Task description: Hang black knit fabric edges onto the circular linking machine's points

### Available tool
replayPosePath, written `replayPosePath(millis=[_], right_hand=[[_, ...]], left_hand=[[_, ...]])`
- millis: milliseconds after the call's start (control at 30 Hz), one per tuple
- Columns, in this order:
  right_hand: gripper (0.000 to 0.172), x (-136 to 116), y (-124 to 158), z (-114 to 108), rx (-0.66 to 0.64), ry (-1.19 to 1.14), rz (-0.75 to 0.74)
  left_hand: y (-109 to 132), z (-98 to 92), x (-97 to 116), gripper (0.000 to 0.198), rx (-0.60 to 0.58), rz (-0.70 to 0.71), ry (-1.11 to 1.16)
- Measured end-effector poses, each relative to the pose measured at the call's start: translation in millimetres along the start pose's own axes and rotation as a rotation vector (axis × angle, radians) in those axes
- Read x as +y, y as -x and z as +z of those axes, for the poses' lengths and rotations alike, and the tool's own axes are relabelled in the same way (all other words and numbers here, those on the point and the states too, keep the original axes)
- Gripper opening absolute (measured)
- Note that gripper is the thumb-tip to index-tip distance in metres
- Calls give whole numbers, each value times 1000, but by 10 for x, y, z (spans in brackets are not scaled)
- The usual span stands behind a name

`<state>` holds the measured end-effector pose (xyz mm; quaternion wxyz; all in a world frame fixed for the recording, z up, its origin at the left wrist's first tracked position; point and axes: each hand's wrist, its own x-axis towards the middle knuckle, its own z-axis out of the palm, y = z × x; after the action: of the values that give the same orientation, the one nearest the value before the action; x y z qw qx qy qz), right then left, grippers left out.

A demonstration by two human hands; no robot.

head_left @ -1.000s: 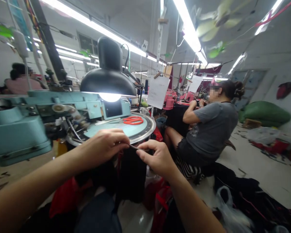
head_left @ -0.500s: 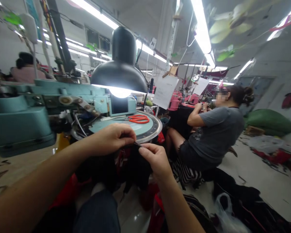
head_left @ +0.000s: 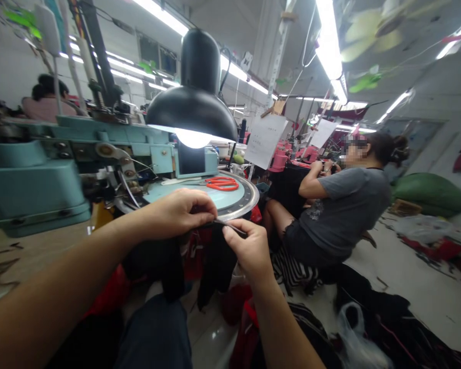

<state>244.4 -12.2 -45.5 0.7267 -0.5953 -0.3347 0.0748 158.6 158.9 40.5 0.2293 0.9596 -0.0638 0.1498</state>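
My left hand (head_left: 186, 211) pinches the edge of a piece of black fabric (head_left: 217, 259) between thumb and curled fingers, just in front of the round machine plate (head_left: 249, 197). On the other end of that edge, my right hand (head_left: 250, 251) is closed, thumb against bent forefinger. A short, narrow stretch of the edge shows between the two hands. The rest of the fabric hangs below them, in front of the machine. Scissors with orange handles (head_left: 222, 183) lie on the plate, beyond my hands.
A black lamp (head_left: 192, 110) shines low over the plate. The teal machine body (head_left: 34, 179) stands at left. To the right a person in a grey shirt (head_left: 353, 200) sits working. Dark garments (head_left: 384, 312) and a clear plastic bag (head_left: 359, 338) lie on the floor.
My right hand has shifted slightly, and more of the fabric edge shows along its thumb. The hanging fabric has swung a little. Both hands keep their hold; the view has moved slightly.
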Motion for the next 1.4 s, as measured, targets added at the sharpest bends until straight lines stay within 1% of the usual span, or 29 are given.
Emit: replayPosePath(millis=[100, 300, 433, 533, 633, 700, 767, 933, 1167, 1267, 1400], right_hand=[[19, -11, 6, 20, -32, 1, 18], [16, -8, 27, 73, 49, 96, -89], [15, 29, 23, 48, 90, 108, -112], [15, 44, 13, 15, 106, 99, -99], [16, 13, 15, 22, 62, 80, -55], [18, -24, 29, 60, -4, 64, -26], [19, -49, 47, 114, -28, 55, -25], [15, -15, 74, 218, 40, 93, -123], [10, 21, 107, 268, 143, 166, -214], [10, 17, 118, 272, 152, 176, -220], [10, 19, 126, 266, 133, 159, -208]], left_hand=[[-4, -4, 7, 30, -2, 3, -1], [3, -7, -5, 31, -3, 18, -5], [10, -3, -31, 30, -1, 10, -8], [16, -7, -39, 28, 15, 6, -10], [25, -20, -39, 28, 10, 5, 1], [34, -32, -43, 29, -4, 9, 3], [45, -43, -56, 30, -12, 10, 2], [70, -58, -106, 33, -32, 15, 14], [86, -82, -107, 32, -40, 14, 6], [88, -86, -96, 32, -36, 14, -2], [86, -88, -87, 31, -43, 17, 6]])
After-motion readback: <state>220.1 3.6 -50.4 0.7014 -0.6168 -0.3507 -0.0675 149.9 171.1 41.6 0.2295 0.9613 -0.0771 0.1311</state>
